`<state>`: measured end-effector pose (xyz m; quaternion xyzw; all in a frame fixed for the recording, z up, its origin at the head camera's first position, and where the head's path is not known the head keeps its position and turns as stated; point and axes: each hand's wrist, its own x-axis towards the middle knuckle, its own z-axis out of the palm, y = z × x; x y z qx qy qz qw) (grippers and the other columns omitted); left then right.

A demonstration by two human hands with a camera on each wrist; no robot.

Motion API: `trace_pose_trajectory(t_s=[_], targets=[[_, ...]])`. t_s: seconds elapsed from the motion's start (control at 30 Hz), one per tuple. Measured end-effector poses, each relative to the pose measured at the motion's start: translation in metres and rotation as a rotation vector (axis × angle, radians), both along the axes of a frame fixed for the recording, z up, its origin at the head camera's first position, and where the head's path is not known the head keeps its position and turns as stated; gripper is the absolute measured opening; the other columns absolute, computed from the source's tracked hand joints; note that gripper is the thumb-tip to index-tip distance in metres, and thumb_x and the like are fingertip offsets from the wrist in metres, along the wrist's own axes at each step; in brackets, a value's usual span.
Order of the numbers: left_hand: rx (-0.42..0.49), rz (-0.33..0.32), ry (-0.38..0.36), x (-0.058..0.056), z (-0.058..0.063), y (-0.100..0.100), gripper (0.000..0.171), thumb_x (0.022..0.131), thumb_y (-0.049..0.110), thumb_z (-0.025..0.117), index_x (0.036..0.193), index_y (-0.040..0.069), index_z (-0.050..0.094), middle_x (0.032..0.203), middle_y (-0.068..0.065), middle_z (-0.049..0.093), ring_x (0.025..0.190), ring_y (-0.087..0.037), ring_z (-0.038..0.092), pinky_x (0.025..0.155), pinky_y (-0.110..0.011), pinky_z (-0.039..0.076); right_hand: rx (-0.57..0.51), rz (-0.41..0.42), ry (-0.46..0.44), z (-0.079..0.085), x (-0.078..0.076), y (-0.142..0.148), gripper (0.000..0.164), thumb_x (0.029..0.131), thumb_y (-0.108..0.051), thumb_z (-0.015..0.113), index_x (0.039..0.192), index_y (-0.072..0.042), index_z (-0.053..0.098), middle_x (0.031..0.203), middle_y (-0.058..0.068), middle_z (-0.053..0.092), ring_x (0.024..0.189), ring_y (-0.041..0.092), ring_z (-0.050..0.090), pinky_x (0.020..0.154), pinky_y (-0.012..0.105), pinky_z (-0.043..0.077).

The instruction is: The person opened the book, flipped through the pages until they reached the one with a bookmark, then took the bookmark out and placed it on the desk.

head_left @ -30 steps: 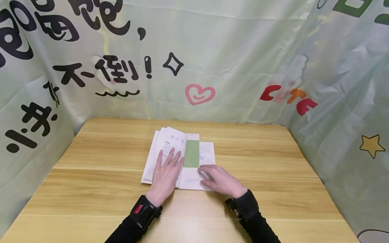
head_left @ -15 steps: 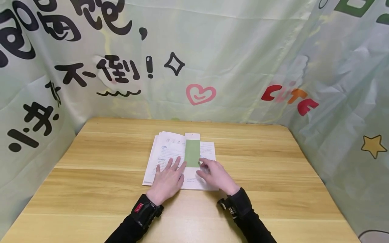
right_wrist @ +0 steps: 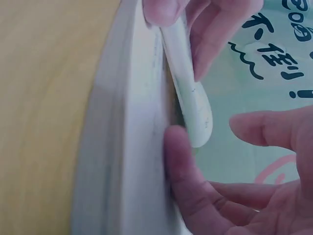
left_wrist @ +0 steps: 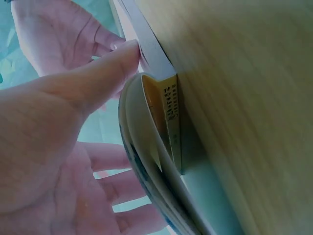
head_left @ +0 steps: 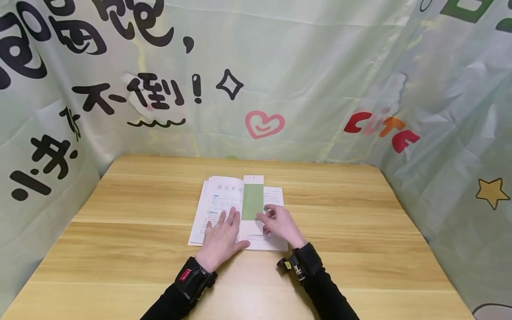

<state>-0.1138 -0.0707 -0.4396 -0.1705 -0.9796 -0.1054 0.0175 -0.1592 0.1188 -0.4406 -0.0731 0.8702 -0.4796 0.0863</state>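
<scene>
An open book point(head_left: 274, 194) lies on the table, its printed left page point(head_left: 227, 195) flattened under my left hand point(head_left: 219, 244). That hand's fingers are spread on the page, and the thumb reaches across the gutter to the right page. Along the gutter, over the right page, lies a white bookmark with a green band point(head_left: 253, 202) and a small hole at its top. My right hand point(head_left: 282, 226) is at the bookmark's right edge, fingers loosely bent. In the right wrist view its thumb point(right_wrist: 261, 128) stands apart from the fingers, and one fingertip point(right_wrist: 176, 139) touches the page.
The wooden table point(head_left: 340, 209) extends around the book on all sides. Behind it hangs a pale green cloth point(head_left: 312, 80) with printed lettering, a pink heart and a star. Black straps with small cameras point(head_left: 192, 280) sit on both wrists.
The raised left pages have settled flat. My left hand has slid slightly toward me and its thumb has spread rightward. My right hand has moved leftward and slightly away from me, to the bookmark's edge.
</scene>
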Motion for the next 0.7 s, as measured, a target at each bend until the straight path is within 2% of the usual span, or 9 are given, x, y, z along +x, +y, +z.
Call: trace_pose_trajectory(t_s=[0.1,0.27,0.37,0.57,0.7], targets=[[-0.003,0.011,-0.014,-0.0001,0.0002,0.0013,0.088,0.078,0.054,0.068,0.14,-0.003,0.044,0.146,-0.02,0.041,0.129,-0.042,0.039,0.09,-0.071,0.04,-0.026,-0.014,-0.014,-0.0025,-0.0018,-0.0023,0.056,0.089,-0.021,0.065,0.132,0.011,0.049,0.083,0.012,0.065,0.053,0.017,0.064,0.056,0.034,0.058],[-0.01,0.033,-0.039,-0.0001,0.0008,0.0029,0.089,0.078,0.055,0.067,0.14,-0.004,0.044,0.147,-0.021,0.04,0.129,-0.042,0.039,0.089,-0.071,0.04,0.018,0.018,-0.014,-0.006,-0.003,-0.0057,0.068,0.086,-0.019,0.069,0.139,0.012,0.039,0.081,0.009,0.06,0.046,0.015,0.061,0.047,0.027,0.054],[-0.012,0.042,-0.042,0.0004,0.0008,0.0032,0.089,0.078,0.056,0.067,0.14,-0.004,0.044,0.146,-0.022,0.041,0.129,-0.042,0.039,0.088,-0.071,0.041,0.04,0.03,-0.015,-0.0073,-0.0035,-0.0072,0.075,0.084,-0.017,0.071,0.142,0.012,0.034,0.08,0.008,0.056,0.043,0.014,0.06,0.044,0.024,0.051],[-0.012,0.047,-0.029,0.0016,-0.0001,0.0026,0.088,0.078,0.055,0.068,0.139,-0.004,0.045,0.145,-0.022,0.042,0.127,-0.042,0.041,0.086,-0.071,0.042,0.024,0.05,-0.009,-0.0096,-0.0046,-0.0079,0.076,0.081,-0.008,0.073,0.144,0.01,0.032,0.081,0.008,0.055,0.043,0.013,0.059,0.041,0.021,0.047],[-0.012,0.044,-0.016,0.0013,-0.0009,0.0027,0.088,0.077,0.055,0.068,0.138,-0.004,0.046,0.144,-0.022,0.043,0.127,-0.043,0.042,0.085,-0.071,0.043,0.011,0.052,-0.019,-0.0106,-0.0048,-0.0074,0.079,0.081,-0.006,0.073,0.145,0.01,0.03,0.081,0.008,0.054,0.044,0.013,0.059,0.042,0.023,0.049]])
